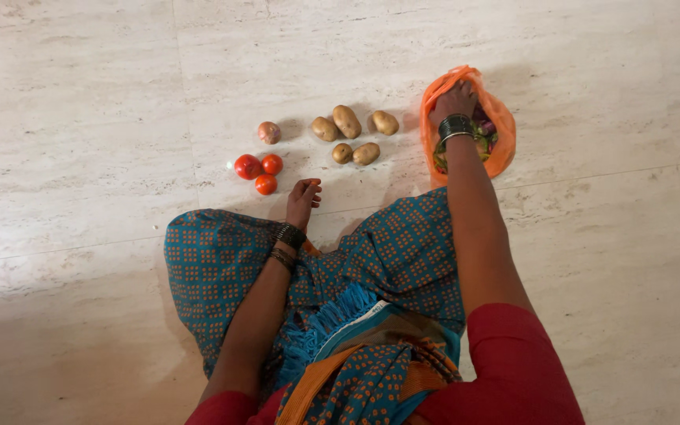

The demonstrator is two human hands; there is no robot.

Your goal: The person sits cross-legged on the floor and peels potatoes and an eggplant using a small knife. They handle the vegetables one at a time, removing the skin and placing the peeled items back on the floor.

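The right hand (454, 101) is sunk into the mouth of an orange plastic bag (502, 126) on the floor (80, 118); its fingers are hidden inside among the vegetables, so I cannot tell their grip. The left hand (303, 201) rests on the floor by the knee, fingers loosely curled and holding nothing. Just beyond those fingers lie three tomatoes (260, 171), a small onion (269, 132) and five potatoes (353, 134), sorted into groups. By the look of it, sorting is partly done, with more produce in the bag.

Pale cream marble floor (80, 118) with faint veining, thin tile joints, soft even light.
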